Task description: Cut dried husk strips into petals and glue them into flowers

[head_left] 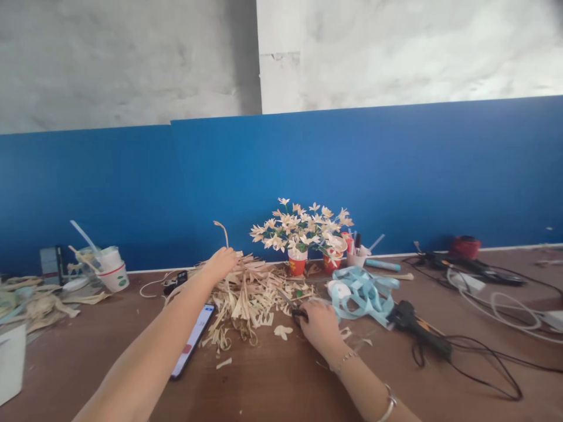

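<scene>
Gripping dark-handled scissors point(299, 315) beside the pale husk pile point(246, 293), your right hand point(320, 325) sits low at the surface point(264, 381) while your left hand point(221, 264) pinches a curled strip point(225, 231) at the pile's far side, the green print point(119, 279) on the white cup point(108, 283) illegibly small.

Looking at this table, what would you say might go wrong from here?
The scissors in the right hand point toward the pile of pale strips, so a stray snip might damage a piece. The phone lies right beside the left forearm and might get knocked. The blue ribbon lies in loose loops near the right hand, so it could snag.
</scene>
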A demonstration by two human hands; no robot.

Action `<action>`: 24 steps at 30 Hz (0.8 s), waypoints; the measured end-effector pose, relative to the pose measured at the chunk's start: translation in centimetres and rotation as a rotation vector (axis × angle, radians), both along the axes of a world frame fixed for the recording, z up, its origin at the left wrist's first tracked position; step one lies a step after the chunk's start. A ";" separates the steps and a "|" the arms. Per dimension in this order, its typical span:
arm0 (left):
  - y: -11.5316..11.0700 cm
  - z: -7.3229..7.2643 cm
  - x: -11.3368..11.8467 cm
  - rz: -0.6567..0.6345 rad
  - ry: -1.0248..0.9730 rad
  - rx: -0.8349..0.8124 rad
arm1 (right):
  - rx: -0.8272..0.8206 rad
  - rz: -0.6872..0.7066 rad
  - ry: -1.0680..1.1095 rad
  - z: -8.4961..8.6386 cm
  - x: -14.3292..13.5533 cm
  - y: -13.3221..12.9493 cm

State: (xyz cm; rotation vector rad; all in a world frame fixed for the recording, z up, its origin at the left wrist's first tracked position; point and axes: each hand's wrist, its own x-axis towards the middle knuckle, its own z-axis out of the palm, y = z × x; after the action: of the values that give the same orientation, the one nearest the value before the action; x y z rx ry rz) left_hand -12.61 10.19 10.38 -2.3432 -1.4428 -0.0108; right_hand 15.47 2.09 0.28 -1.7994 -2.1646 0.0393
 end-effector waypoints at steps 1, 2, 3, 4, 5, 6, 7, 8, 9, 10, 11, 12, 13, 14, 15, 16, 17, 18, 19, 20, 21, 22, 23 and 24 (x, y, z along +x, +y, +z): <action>-0.2 -0.4 0.3 -0.006 -0.002 -0.020 | 0.001 0.001 0.000 0.0 0.0 0.0; -0.5 -0.9 0.6 -0.005 -0.007 -0.032 | 0.002 0.003 0.001 0.0 0.0 0.0; -0.9 -1.4 1.0 -0.005 -0.013 -0.041 | 0.004 0.003 0.002 0.1 0.0 -0.1; -1.3 -1.8 1.5 -0.003 -0.023 -0.041 | 0.005 0.003 0.004 0.1 0.0 -0.1; -1.7 -2.2 2.0 -0.004 -0.038 -0.035 | 0.006 0.003 0.005 0.1 0.0 -0.1; -2.2 -2.6 2.6 -0.011 -0.052 -0.033 | 0.003 0.004 0.005 0.2 -0.1 -0.1; -2.7 -2.9 3.1 -0.028 -0.077 -0.036 | 0.000 0.004 0.004 0.2 -0.1 -0.1; -3.2 -3.1 3.7 -0.077 -0.155 -0.058 | -0.002 0.003 0.003 0.2 -0.1 -0.1; -3.7 -3.3 4.2 -0.139 -0.206 -0.127 | -0.002 0.002 0.002 0.2 -0.1 -0.1; -4.0 -3.5 4.7 -0.186 -0.236 -0.213 | -0.001 0.001 0.001 0.3 -0.1 -0.1; -4.3 -3.7 5.1 -0.208 -0.265 -0.290 | 0.001 0.000 -0.001 0.3 -0.1 -0.1; -4.5 -3.9 5.5 -0.192 -0.303 -0.335 | 0.002 0.000 -0.003 0.3 -0.1 -0.1; -4.6 -4.0 5.8 -0.134 -0.346 -0.354 | 0.003 0.001 -0.004 0.3 -0.1 -0.2; -4.7 -4.2 6.0 -0.069 -0.393 -0.357 | 0.003 0.002 -0.006 0.3 -0.1 -0.2; -4.6 -4.3 6.2 -0.020 -0.428 -0.350 | 0.006 0.001 -0.007 0.3 -0.2 -0.3; -4.5 -4.4 6.4 0.023 -0.460 -0.340 | 0.012 -0.002 -0.006 0.3 -0.2 -0.3; -4.5 -4.4 6.5 0.049 -0.484 -0.333 | 0.022 -0.004 -0.005 0.3 -0.3 -0.3; -4.5 -4.5 6.6 0.062 -0.500 -0.329 | 0.034 -0.007 -0.002 0.3 -0.4 -0.4; -4.5 -4.6 6.6 0.072 -0.516 -0.328 | 0.045 -0.010 0.003 0.3 -0.5 -0.4; -4.7 -4.7 6.7 0.071 -0.528 -0.326 | 0.053 -0.009 0.007 0.3 -0.5 -0.5; -4.9 -4.9 6.7 0.060 -0.534 -0.320 | 0.059 -0.006 0.012 0.3 -0.6 -0.5; -5.2 -5.0 6.7 0.045 -0.529 -0.313 | 0.066 0.001 0.018 0.4 -0.6 -0.6; -5.5 -5.2 6.6 0.021 -0.515 -0.303 | 0.072 0.008 0.025 0.4 -0.7 -0.6; -5.8 -5.4 6.5 0.011 -0.487 -0.298 | 0.079 0.016 0.032 0.4 -0.7 -0.6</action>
State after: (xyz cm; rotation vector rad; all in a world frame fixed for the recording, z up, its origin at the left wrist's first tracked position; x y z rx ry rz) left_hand -6.07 4.42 5.03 -2.7010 -1.7820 -0.4183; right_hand 14.78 1.49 0.66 -1.7263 -2.1277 -0.0132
